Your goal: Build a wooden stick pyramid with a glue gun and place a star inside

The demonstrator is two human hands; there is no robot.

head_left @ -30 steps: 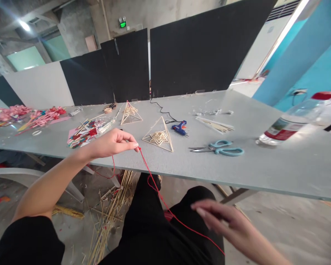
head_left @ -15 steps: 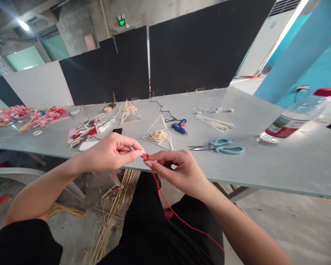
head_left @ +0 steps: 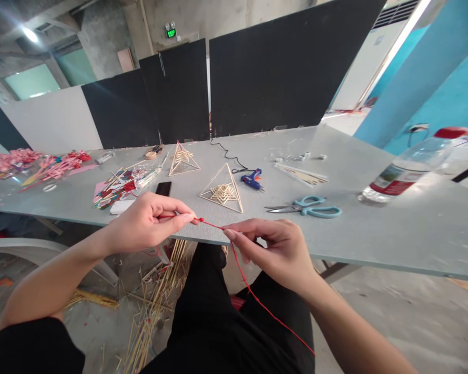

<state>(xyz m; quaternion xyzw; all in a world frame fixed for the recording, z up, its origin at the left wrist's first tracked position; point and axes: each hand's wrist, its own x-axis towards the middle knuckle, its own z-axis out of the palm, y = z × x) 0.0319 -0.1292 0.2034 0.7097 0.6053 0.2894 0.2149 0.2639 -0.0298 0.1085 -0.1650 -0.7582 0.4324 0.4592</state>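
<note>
A thin red cord (head_left: 212, 225) is stretched between my two hands above the table's front edge. My left hand (head_left: 150, 219) pinches it with thumb and forefinger, just beside a small red knot (head_left: 201, 220). A short way to the right, my right hand (head_left: 271, 248) pinches the same cord. From there its loose length hangs down across my dark trousers. Behind my hands stands a pyramid frame of thin sticks (head_left: 223, 193) with a stacked stick shape inside. A second stick pyramid (head_left: 182, 160) is farther back.
Light-blue-handled scissors (head_left: 314, 206), a blue glue gun (head_left: 252, 179) and a water bottle (head_left: 407, 169) are to the right. A dark phone (head_left: 164, 188) and a pile of craft pieces (head_left: 119, 187) lie left. Loose sticks (head_left: 156, 306) cover the floor below.
My hands were close together at the knot. Now my right hand has slid right along the cord, pulling a straight stretch between them; my left hand has shifted slightly left.
</note>
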